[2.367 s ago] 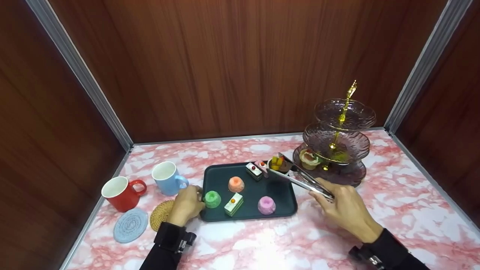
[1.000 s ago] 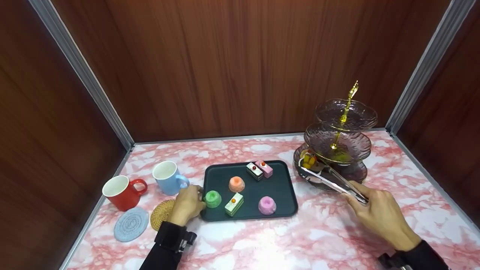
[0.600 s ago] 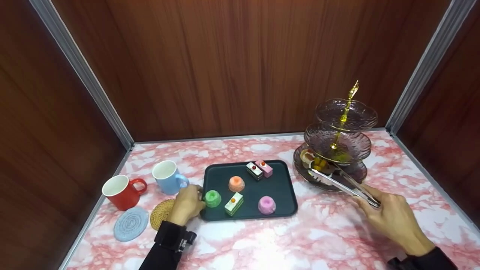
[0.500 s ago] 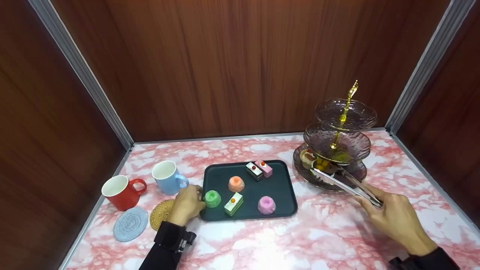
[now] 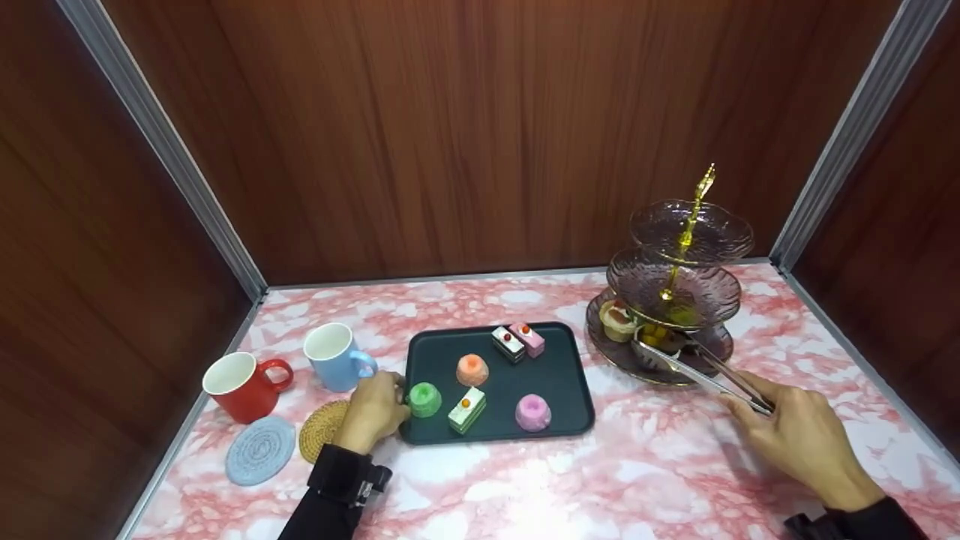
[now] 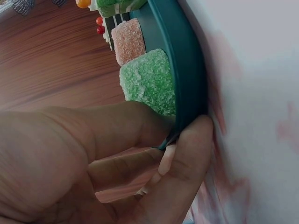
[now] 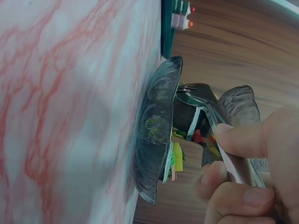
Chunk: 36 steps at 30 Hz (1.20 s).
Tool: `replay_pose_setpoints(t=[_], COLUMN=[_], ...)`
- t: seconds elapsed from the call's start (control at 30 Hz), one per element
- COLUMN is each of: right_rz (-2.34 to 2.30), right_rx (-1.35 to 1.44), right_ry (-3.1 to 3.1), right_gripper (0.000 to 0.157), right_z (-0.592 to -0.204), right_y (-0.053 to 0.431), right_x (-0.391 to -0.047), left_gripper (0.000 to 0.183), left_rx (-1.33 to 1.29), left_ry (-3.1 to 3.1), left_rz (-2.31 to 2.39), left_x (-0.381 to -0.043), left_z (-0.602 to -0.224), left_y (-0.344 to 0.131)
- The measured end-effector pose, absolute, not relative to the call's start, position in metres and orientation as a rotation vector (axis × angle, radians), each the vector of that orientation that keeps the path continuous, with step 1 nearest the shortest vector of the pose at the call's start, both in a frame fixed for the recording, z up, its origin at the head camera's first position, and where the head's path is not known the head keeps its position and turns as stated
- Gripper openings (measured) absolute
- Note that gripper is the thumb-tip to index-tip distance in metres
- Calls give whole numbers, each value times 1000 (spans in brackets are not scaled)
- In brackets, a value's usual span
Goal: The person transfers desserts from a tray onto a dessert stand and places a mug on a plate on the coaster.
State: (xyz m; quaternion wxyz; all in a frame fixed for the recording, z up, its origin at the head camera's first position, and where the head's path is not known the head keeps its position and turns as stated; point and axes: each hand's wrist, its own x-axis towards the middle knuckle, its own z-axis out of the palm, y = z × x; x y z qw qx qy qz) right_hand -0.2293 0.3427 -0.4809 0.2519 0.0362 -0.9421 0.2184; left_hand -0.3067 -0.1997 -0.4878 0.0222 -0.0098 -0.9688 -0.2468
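My left hand [image 5: 373, 405] pinches the left rim of the dark green tray [image 5: 559, 382]; in the left wrist view thumb and fingers close over the rim [image 6: 187, 79] beside a green sugared sweet [image 6: 148, 84]. With my right hand [image 5: 799, 442] I grip metal tongs [image 5: 694, 373]. Between the tongs' tips is a dark tart topped with yellow fruit [image 5: 654, 337], low over the bottom plate of a three-tier stand [image 5: 637, 289]. A cream-topped cupcake [image 5: 616, 322] sits to its left on that plate. The right wrist view shows the tart's dark cup [image 7: 186, 114] close above the plate.
The tray also bears orange [image 5: 472, 369] and pink [image 5: 533, 412] sweets and several small cake slices [image 5: 468, 411]. At left stand a red mug [image 5: 247, 386], a blue mug [image 5: 336, 356], a grey coaster [image 5: 261, 450] and a woven coaster [image 5: 319, 431]. The middle tier overhangs the tart.
The tongs have carried the tart from the tray's back right corner to the stand's bottom plate, lately shifting right, away from the cupcake. My left hand has stayed at the rim.
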Motion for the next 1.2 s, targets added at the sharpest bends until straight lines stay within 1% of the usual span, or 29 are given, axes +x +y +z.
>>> replay_pose_setpoints(t=[0.2, 0.53, 0.77, 1.2], right_rz=[595, 554, 556, 545], right_rx=[108, 71, 39, 42], right_ry=[-2560, -2628, -2639, -2635], right_gripper=[50, 50, 51, 53], right_z=[-482, -484, -483, -480], right_y=[343, 345, 346, 345], right_x=[-230, -233, -234, -232], left_gripper=[32, 42, 42, 37], left_rx=[-66, -32, -30, -66], left_ry=[-2977, -2984, -2994, -2960], left_rz=[-758, -804, -803, -780], left_x=[-308, -307, -306, -305], left_z=[-490, -488, -488, -488], left_y=[-201, -200, -200, -200])
